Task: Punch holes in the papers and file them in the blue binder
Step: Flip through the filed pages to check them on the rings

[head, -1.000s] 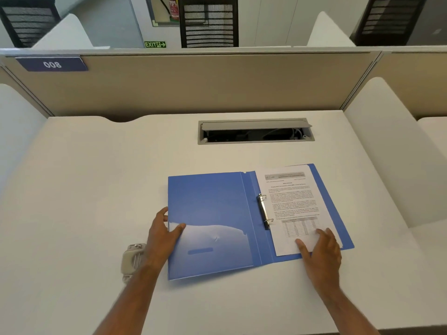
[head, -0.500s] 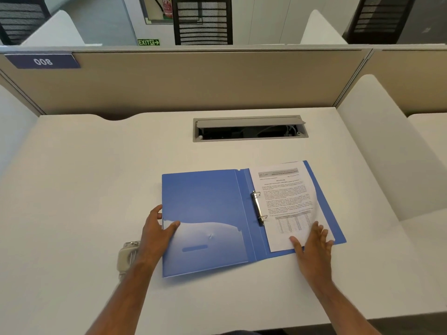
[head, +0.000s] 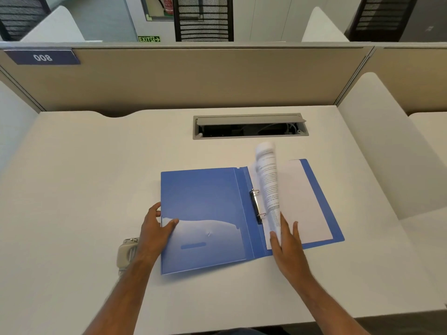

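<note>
The left hand (head: 154, 228) presses flat on the open blue binder (head: 205, 213), hiding half the hole punch (head: 125, 252); the right hand (head: 286, 240) pinches a motion-blurred printed sheet (head: 269, 187).

A dark blue plate (head: 42, 57) on the partition, far up and left of the hands, reads "008". A green sign (head: 149, 39) behind it reads "EXIT" with an arrow. Print on the lifted paper (head: 269, 184), just above the right hand (head: 287, 240), is too blurred to read.
</note>
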A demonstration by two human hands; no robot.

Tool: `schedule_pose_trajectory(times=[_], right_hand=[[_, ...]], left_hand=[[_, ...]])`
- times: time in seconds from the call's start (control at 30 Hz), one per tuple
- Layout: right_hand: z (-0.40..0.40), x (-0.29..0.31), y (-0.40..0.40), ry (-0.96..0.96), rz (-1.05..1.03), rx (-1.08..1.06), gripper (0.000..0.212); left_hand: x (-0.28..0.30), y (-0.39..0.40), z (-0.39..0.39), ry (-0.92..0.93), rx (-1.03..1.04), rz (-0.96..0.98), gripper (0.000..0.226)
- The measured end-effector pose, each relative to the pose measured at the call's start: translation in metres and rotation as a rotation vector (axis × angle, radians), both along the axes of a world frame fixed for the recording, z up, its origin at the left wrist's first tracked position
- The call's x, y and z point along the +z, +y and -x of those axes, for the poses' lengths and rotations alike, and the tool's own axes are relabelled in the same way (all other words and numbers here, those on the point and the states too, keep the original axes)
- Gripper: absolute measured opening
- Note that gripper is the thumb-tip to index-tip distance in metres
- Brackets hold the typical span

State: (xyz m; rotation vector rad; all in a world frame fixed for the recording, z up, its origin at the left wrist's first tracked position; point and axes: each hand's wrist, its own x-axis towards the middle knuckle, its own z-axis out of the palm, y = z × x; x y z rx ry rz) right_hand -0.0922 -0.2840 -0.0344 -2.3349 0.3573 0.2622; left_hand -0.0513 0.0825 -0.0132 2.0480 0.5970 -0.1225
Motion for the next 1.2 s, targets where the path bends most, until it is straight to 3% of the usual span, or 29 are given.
schedule_pose_trajectory(times=[0.17,0.5,0.67,0.83,1.03,1.2], right_hand=[[0.008,0.001,0.018,-0.078,0.041,0.168,0.072],[0.007,-0.001,0.028,0.075,-0.042,0.363,0.078],[0.005,-0.002,0.0,-0.013,-0.061,0.144,0.068],[0.001,-0.02,-0.047,-0.134,0.199,-0.062,0.074],[0.0,-0.036,-0.078,-0.014,0.375,-0.15,0.095],[-0.005,-0.043,-0.076,0.056,0.411,-0.134,0.097]], left_hand=[[0.0,-0.001,0.001,0.006,-0.004,0.001,0.066],[-0.002,0.0,0.001,0.013,0.0,0.009,0.067],[-0.003,0.001,0.001,0.02,0.0,0.017,0.068],[-0.004,0.001,0.0,0.019,-0.001,0.014,0.068],[-0.006,0.002,-0.001,0.019,-0.006,0.005,0.068],[-0.008,0.002,0.0,0.022,-0.006,0.005,0.068]])
